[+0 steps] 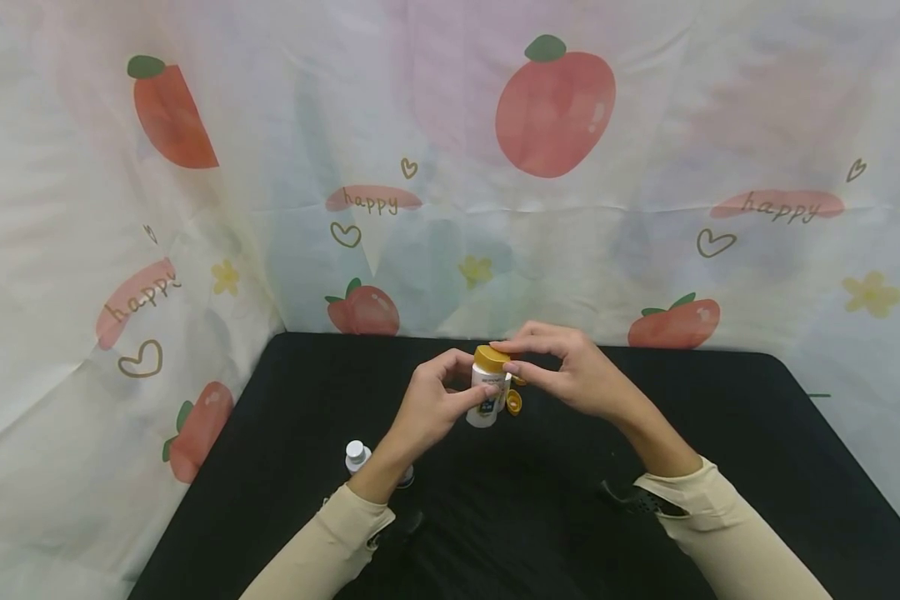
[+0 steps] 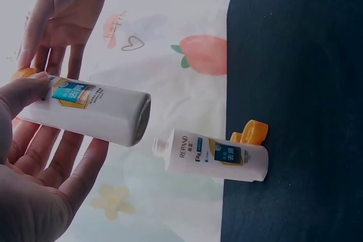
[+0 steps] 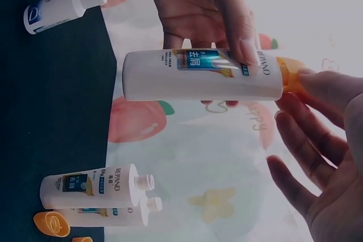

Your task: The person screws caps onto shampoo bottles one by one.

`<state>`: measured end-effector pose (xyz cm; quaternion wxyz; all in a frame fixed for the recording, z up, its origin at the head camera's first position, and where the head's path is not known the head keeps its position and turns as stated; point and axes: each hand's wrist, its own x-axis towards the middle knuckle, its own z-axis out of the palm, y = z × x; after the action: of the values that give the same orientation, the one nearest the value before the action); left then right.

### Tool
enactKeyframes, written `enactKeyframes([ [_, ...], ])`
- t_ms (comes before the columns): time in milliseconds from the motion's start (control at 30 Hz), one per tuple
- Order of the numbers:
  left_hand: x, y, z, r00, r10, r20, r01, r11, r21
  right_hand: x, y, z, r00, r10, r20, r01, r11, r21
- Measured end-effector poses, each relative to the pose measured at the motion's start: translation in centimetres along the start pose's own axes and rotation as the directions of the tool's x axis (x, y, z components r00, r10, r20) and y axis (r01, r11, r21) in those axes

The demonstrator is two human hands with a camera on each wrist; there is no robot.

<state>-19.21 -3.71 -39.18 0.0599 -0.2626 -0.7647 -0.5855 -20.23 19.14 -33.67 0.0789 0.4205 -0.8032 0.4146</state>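
My left hand (image 1: 429, 402) grips a white shampoo bottle (image 3: 153, 75) with a blue label, thumb across its front and fingers behind. The bottle is held up off the table, upright in the head view. My right hand (image 1: 573, 373) pinches its yellow-orange cap (image 1: 491, 358) between thumb and fingers, with the other fingers spread loosely. The cap sits on the bottle's top. Just behind stand two similar bottles without caps, the nearer one (image 3: 91, 186) partly covering the other (image 3: 110, 216). Loose orange caps lie beside them, one cap (image 3: 52, 224) with its inside showing.
Two white bottles with white caps, one of them a blue-labelled bottle (image 3: 59, 12), stand on the left of the black table (image 1: 570, 533), partly hidden by my left forearm in the head view. A fruit-printed curtain (image 1: 450, 108) hangs behind the table's back edge.
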Motion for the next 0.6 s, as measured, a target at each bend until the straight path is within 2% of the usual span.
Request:
enactKeyframes([
  [267, -0.1, 0.1, 0.0, 0.998, -0.057, -0.001, 0.056, 0.998, -0.031, 0.2, 0.4, 0.4, 0.997, -0.011, -0.072, 0.011, 1.000, 0.007],
  [500, -0.4, 2.7, -0.4, 0.999, -0.041, 0.018, 0.042, 0.998, -0.047, 0.1, 0.2, 0.7, 0.994, 0.069, -0.087, -0.071, 0.997, -0.025],
  [600, -0.5, 3.0, -0.5, 0.999, -0.040, 0.021, 0.041, 0.998, -0.054, 0.2, 0.1, 0.7, 0.994, 0.081, -0.078, -0.083, 0.996, -0.023],
])
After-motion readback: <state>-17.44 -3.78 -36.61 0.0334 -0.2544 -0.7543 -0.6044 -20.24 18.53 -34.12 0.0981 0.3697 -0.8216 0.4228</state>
